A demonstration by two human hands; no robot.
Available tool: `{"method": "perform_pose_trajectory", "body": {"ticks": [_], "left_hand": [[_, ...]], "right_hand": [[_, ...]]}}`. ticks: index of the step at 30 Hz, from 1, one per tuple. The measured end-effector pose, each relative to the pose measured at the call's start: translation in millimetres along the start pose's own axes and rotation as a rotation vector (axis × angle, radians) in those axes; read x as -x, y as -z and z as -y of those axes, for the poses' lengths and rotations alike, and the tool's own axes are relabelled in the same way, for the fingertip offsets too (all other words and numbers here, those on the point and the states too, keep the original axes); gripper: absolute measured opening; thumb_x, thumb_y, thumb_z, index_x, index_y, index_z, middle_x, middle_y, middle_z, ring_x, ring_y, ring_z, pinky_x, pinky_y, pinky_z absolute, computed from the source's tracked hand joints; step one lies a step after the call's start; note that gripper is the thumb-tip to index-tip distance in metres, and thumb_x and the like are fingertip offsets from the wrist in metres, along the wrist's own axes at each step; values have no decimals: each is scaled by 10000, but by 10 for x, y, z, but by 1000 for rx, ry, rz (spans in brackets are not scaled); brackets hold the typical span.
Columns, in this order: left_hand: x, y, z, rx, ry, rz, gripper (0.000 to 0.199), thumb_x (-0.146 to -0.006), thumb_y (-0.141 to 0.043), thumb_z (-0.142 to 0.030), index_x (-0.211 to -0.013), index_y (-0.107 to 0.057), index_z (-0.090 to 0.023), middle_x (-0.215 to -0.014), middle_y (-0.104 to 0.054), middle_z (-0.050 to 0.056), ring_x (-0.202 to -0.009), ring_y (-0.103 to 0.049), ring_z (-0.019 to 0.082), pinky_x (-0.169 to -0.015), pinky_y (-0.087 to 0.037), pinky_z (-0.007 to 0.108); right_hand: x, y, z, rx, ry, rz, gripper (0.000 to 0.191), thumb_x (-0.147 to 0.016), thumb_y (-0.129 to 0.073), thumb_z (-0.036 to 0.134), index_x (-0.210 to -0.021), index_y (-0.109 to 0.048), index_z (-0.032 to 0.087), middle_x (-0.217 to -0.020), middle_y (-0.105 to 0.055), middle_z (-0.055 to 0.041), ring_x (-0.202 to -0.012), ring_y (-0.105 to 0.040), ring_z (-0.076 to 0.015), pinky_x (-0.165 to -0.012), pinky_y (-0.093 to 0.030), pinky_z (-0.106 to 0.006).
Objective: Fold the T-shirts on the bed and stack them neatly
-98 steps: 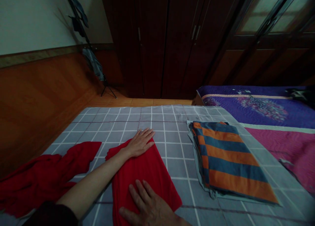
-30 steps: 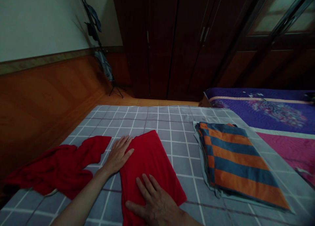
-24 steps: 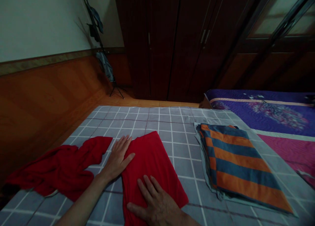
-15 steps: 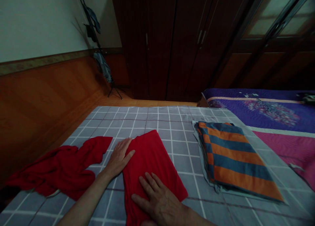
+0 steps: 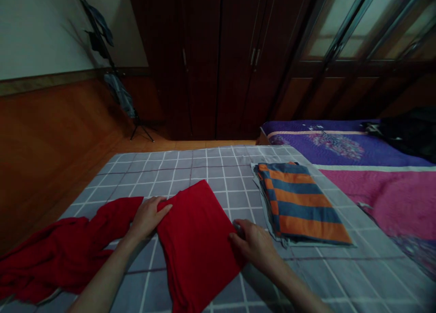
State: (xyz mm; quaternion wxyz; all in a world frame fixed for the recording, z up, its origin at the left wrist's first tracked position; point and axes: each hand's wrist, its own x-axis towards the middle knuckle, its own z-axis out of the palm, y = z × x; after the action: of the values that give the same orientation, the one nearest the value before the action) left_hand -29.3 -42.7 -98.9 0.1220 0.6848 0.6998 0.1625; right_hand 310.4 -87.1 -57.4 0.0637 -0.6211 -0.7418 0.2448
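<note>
A folded red garment (image 5: 200, 245) lies in several layers on the checked bed sheet in front of me. At its far left corner is my left hand (image 5: 148, 215), its thumb over the fabric and its fingers along the edge, closed on that corner. My right hand (image 5: 254, 242) pinches the right edge, with the thumb near the cloth's border and the other fingers curled. A second red garment (image 5: 75, 245) lies crumpled on the left, partly behind my left forearm.
A folded orange-and-blue striped cloth (image 5: 299, 199) rests on the grey checked sheet (image 5: 163, 167) to the right. Beyond stand a purple and pink bed (image 5: 361, 154) with a dark heap (image 5: 412, 131), a dark wardrobe (image 5: 204, 77) and a coat stand (image 5: 112, 67).
My right hand has moved from lying flat on the red garment to gripping its right edge. My left hand stays at the far left corner. The view has turned slightly right.
</note>
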Motion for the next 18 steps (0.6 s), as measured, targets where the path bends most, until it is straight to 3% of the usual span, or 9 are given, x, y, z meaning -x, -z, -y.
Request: {"method": "perform_pose_trajectory", "body": {"ticks": [4, 8, 13, 18], "left_hand": [[-93, 101, -13, 19, 40, 192, 375, -807, -460, -523, -864, -610, -185, -910, -692, 70, -868, -647, 255, -723, -455, 305], [-117, 97, 40, 113, 17, 211, 380, -759, -500, -571, -741, -565, -197, -801, -661, 44, -790, -625, 252, -693, -438, 310], [-57, 85, 67, 450, 83, 242, 388, -716, -593, -576, -738, -537, -193, -689, -604, -2, -655, -581, 210, -600, -437, 289], [-23, 177, -227, 662, 155, 251, 392, -673, -661, -545, -740, -501, -194, -609, -543, -48, -542, -522, 155, -503, -404, 245]], "right_hand": [[40, -79, 39, -11, -95, -9, 187, -795, -569, 356, -807, -658, 191, -766, -688, -64, -727, -631, -214, -578, -315, -272], [90, -205, 100, -173, -114, -91, 62, -722, -571, 230, -739, -611, 185, -673, -633, -20, -632, -553, -153, -556, -270, -256], [165, -242, 189, -595, -104, -120, 37, -665, -527, 145, -681, -531, 178, -602, -533, 27, -567, -468, -107, -509, -278, -219], [276, -22, 105, -1088, -89, -117, 48, -675, -533, 200, -713, -510, 180, -571, -504, 57, -492, -428, -79, -446, -278, -193]]}}
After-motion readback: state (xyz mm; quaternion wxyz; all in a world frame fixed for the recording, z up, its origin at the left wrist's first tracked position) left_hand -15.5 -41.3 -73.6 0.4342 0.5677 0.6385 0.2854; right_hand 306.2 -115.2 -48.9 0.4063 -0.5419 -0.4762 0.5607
